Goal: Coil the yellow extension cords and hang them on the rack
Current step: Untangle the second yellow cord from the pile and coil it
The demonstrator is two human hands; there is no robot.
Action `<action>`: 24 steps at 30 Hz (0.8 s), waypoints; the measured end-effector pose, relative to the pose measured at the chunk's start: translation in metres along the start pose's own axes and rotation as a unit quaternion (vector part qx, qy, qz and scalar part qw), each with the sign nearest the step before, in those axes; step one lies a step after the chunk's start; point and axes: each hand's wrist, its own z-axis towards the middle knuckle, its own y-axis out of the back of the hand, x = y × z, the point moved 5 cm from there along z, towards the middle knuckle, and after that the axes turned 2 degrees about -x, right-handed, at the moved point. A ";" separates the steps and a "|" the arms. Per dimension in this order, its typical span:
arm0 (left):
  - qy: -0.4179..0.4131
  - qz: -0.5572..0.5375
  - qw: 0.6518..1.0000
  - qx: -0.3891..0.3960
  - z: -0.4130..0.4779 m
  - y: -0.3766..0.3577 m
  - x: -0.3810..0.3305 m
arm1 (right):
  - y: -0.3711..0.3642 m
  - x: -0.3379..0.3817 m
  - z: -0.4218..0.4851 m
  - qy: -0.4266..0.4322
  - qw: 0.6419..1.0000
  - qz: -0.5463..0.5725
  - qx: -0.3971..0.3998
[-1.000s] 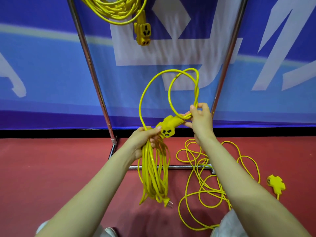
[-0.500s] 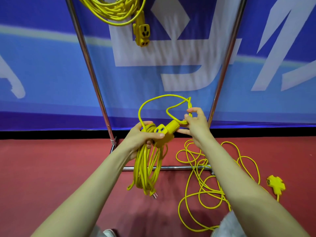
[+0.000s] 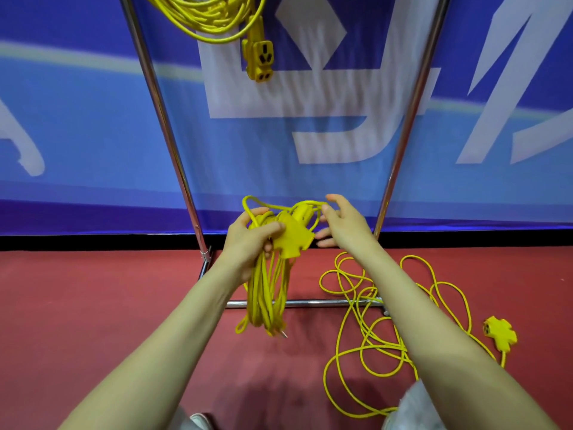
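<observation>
Fingers (image 3: 252, 214) of the left hand (image 3: 245, 246) curl round a coiled, smooth yellow extension cord (image 3: 263, 293) with a flat, lobed socket block (image 3: 294, 237); the right hand (image 3: 347, 221) spreads, holding nothing, just right, before a chrome-tube rack (image 3: 171, 144).

On the red floor (image 3: 93, 305) sprawls a loose yellow extension cord (image 3: 381, 346), its socket (image 3: 500, 336) seemingly multi-way. The rack's base bar (image 3: 325, 303) rests there.

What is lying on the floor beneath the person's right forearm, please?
A loose, uncoiled yellow cord sprawls on the red floor, its socket block off to the right. The forearm covers part of its loops.
</observation>
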 end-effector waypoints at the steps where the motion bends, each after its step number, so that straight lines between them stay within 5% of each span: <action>1: 0.025 -0.029 0.999 -0.002 0.002 0.002 0.001 | 0.001 0.004 -0.002 0.076 0.989 -0.128 -0.002; 3: 0.064 -0.071 0.995 0.023 0.005 0.003 0.004 | -0.005 0.012 -0.013 0.227 0.938 -0.260 0.018; 5: 0.087 -0.089 0.990 0.064 0.005 0.000 0.003 | -0.013 0.018 -0.025 0.328 0.902 -0.273 0.063; 10: 0.097 -0.085 0.980 0.149 -0.003 -0.008 -0.007 | -0.008 0.024 -0.024 0.428 0.847 -0.314 -0.008; 14: 0.060 -0.076 0.981 0.167 -0.003 -0.004 -0.015 | 0.000 0.023 -0.025 0.353 0.902 -0.249 0.027; 18: 0.040 -0.061 0.994 0.078 0.002 0.009 -0.010 | 0.013 0.025 -0.024 0.202 0.979 0.031 -0.014; 24: -0.054 0.031 0.997 0.039 -0.003 0.001 -0.008 | 0.010 0.031 -0.022 0.059 0.975 0.214 0.031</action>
